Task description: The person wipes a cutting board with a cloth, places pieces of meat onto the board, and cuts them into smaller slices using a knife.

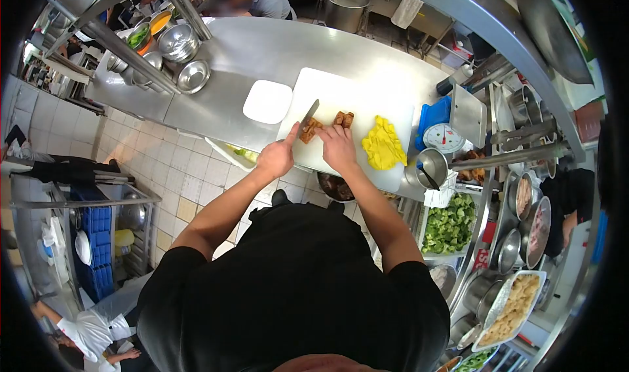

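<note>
My left hand [276,158] is closed around a knife [310,114], its index finger stretched along the blade's back. The blade lies beside pieces of browned meat [310,131] on a white cutting board [314,84]. My right hand [339,148] rests on the board with fingers bent down, its fingertips touching or very near the meat; whether they grip a piece I cannot tell. More browned chunks [343,118] sit just beyond these fingers. A crumpled yellow cloth [383,143] lies on the board to the right. At the left stands a white square plate [268,101].
To the right are a blue scale [443,136], a metal pot [429,167] and a tray of chopped greens [450,224]. Metal bowls [193,76] stand at the far left of the steel counter [242,51]. An overhead rail [485,25] crosses the upper right. Other people work nearby.
</note>
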Demonstrator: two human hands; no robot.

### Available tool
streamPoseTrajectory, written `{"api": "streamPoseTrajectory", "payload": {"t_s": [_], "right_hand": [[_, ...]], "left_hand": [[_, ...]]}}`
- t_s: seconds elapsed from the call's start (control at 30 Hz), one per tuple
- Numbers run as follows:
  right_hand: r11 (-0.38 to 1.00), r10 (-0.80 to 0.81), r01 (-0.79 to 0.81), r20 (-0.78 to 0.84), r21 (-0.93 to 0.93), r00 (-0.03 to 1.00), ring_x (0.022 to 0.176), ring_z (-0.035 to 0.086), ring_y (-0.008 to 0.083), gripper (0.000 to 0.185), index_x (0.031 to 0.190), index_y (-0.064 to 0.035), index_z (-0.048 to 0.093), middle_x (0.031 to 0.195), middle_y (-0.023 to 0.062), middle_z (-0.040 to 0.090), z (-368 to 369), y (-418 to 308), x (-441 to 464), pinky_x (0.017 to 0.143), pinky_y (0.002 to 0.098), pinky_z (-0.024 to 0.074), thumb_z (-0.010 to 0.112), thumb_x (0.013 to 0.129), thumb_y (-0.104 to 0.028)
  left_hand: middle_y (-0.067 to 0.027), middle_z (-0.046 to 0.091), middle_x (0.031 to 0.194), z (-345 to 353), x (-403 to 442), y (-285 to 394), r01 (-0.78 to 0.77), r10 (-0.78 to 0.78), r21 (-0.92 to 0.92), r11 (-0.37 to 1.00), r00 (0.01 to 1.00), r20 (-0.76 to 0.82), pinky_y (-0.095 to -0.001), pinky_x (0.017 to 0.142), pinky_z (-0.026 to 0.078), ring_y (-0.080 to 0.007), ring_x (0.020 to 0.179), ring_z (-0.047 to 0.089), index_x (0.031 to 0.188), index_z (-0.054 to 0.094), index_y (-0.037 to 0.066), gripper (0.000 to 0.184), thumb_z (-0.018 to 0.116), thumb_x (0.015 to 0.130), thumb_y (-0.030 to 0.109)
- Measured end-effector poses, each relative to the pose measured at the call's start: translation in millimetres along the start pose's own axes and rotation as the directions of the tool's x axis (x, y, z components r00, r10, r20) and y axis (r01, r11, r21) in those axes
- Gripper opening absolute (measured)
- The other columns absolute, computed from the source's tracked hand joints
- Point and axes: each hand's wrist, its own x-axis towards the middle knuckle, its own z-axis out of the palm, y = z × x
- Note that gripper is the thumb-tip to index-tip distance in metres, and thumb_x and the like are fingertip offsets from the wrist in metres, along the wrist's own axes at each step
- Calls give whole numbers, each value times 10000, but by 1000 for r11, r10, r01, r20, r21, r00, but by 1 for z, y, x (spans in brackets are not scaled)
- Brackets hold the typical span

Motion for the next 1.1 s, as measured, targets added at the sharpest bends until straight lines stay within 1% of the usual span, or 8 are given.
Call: {"api": "streamPoseTrajectory", "payload": {"t_s": [0.07, 0.17, 0.27, 0.47, 0.67, 0.77, 0.97, 1.1], "right_hand": [[1000, 22, -22, -5, 4, 1000, 1218, 571, 260, 409, 1258, -131, 726, 1298, 45, 674, 1, -4, -1, 1023, 433, 413, 624, 870, -48], [1000, 20, -21, -50, -23, 999, 1230, 569, 260, 395, 1258, -131, 725, 1309, 49, 673, 7, -5, -2, 1026, 438, 414, 623, 883, -61], [999, 12, -15, -80, -39, 997, 1233, 572, 259, 373, 1243, -127, 728, 1325, 52, 672, 6, -8, -2, 1029, 442, 414, 620, 890, -68], [999, 46, -46, -13, 13, 999, 1221, 579, 265, 355, 1223, -117, 725, 1344, 49, 672, 6, -5, 0, 1026, 445, 413, 619, 888, -68], [999, 45, -44, -12, 19, 999, 1237, 570, 256, 421, 1285, -145, 707, 1376, 44, 655, 6, -7, -4, 1028, 453, 405, 618, 883, -60], [998, 56, -56, -10, 8, 998, 1253, 561, 257, 454, 1311, -159, 702, 1400, 46, 640, 7, -9, -7, 1038, 472, 399, 624, 876, -57], [997, 66, -65, -64, 29, 996, 1260, 554, 264, 489, 1319, -166, 698, 1404, 46, 631, 11, -9, -12, 1054, 491, 397, 641, 851, -39], [998, 69, -67, -82, 17, 994, 1258, 554, 262, 488, 1314, -170, 699, 1398, 43, 631, 13, -8, -14, 1048, 490, 401, 643, 849, -36]], "left_hand": [[-261, 740, 974, -2, -1, 0, -54, 54, 13, 998, 998, -43, -563, 797, 577, -445, 870, 724, 1695, 174, 260, 880, 548, 918, 84], [-265, 737, 972, -2, 2, -1, -68, 68, 39, 997, 998, -2, -561, 795, 579, -443, 869, 725, 1694, 179, 261, 892, 553, 904, 79], [-275, 734, 973, -7, 1, 4, -24, 13, 101, 995, 994, 106, -560, 801, 580, -444, 877, 725, 1695, 179, 252, 907, 549, 889, 63], [-273, 735, 965, -7, 3, 3, -23, 3, 127, 992, 988, 157, -558, 815, 582, -447, 893, 727, 1697, 178, 229, 942, 551, 852, 39], [-271, 736, 968, -7, 8, 3, -58, 44, 147, 987, 994, 97, -560, 808, 582, -450, 881, 728, 1696, 186, 221, 942, 555, 848, 40], [-276, 735, 973, -8, 4, 6, -78, 75, 83, 994, 997, 35, -558, 801, 584, -450, 861, 730, 1696, 189, 216, 934, 555, 855, 42], [-274, 735, 991, 4, 8, -3, -74, 70, 81, 994, 996, 50, -560, 789, 581, -453, 848, 728, 1694, 196, 223, 917, 566, 873, 51], [-260, 738, 1014, -13, 2, 6, -142, 146, 41, 989, 985, -89, -559, 786, 581, -454, 844, 726, 1691, 207, 227, 906, 569, 880, 47]]}}
